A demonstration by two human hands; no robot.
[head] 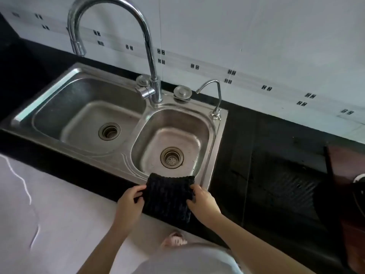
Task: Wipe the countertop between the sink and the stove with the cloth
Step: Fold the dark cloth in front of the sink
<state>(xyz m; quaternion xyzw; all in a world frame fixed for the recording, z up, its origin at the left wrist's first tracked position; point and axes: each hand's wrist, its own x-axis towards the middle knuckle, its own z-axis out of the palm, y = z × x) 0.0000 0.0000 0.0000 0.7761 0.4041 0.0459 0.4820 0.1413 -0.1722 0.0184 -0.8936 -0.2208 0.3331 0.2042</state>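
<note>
Both hands stretch the dark, ribbed, knitted cloth (168, 196) flat.

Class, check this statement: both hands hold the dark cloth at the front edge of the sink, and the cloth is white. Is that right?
One detail is wrong. The cloth is dark, black or near-black, not white. The head view shows the left hand and right hand gripping its sides at the front edge of the sink.

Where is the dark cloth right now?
In the head view, the cloth is held between the left hand and right hand, over the front edge of the sink by its right basin.
</note>
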